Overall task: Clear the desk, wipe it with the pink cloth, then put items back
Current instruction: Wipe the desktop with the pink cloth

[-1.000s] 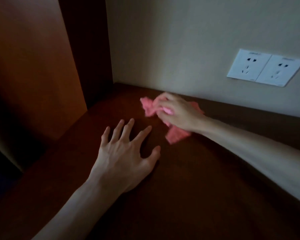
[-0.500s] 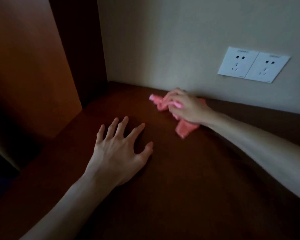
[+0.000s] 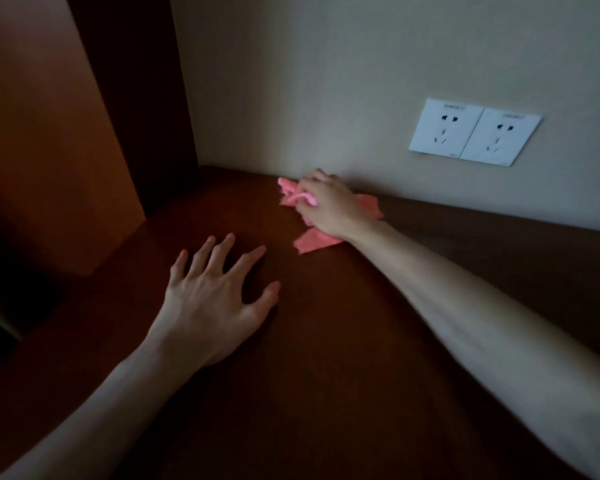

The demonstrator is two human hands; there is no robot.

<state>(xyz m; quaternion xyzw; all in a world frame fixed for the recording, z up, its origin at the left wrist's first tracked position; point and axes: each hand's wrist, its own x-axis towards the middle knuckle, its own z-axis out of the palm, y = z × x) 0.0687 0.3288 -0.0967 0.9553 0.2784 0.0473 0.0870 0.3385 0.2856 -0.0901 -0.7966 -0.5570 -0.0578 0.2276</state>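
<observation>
At the rear edge of the dark wooden desk (image 3: 326,375), against the wall (image 3: 326,81), the right hand (image 3: 329,209) clenches the crumpled pink cloth (image 3: 314,242), while the left hand (image 3: 212,299) rests flat, fingers spread and grasping nothing.

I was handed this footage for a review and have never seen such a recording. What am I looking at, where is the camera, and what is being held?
No machine here: a person wears a camera on the head, looking down at their own bare hands. The right hand grips a pink cloth pressed on the dark wooden desk, close to the wall. The left hand lies flat and open on the desk, holding nothing. Two white wall sockets sit above. Nothing else shows on the desk here.
</observation>
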